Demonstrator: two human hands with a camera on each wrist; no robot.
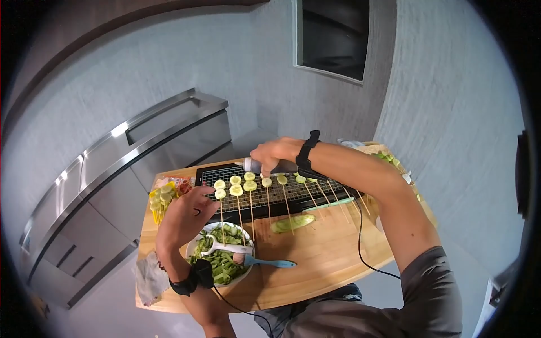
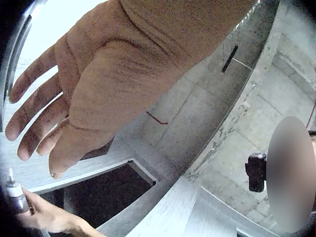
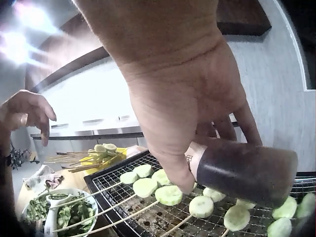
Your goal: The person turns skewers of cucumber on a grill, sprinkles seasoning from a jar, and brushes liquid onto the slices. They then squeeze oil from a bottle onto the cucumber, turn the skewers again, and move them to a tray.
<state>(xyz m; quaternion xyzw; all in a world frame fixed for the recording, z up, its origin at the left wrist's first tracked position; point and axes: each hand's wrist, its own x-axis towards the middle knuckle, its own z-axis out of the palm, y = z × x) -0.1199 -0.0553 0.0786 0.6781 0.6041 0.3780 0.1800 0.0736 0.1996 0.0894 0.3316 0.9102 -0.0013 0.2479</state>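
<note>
My right hand (image 1: 276,152) grips a dark bottle (image 3: 247,168) with a white nozzle, tipped on its side above the wire grill (image 3: 116,195). Below the bottle, skewered cucumber slices (image 3: 169,195) lie in a row across the grill, their sticks pointing toward me. My left hand (image 1: 189,217) hovers by the grill's left end, holding nothing, its fingers extended and slightly bent. In the left wrist view the bottle's nozzle (image 2: 12,180) points up at the lower left, beyond my left fingers (image 2: 29,118).
A white bowl (image 1: 249,274) of green peelings stands at the front with a peeler (image 1: 225,247) and a blue brush (image 1: 273,262) across it. A long cucumber piece (image 1: 293,223) lies on the wooden table (image 1: 315,270). At the left are a yellow tray (image 1: 155,204) and a cloth (image 1: 152,279).
</note>
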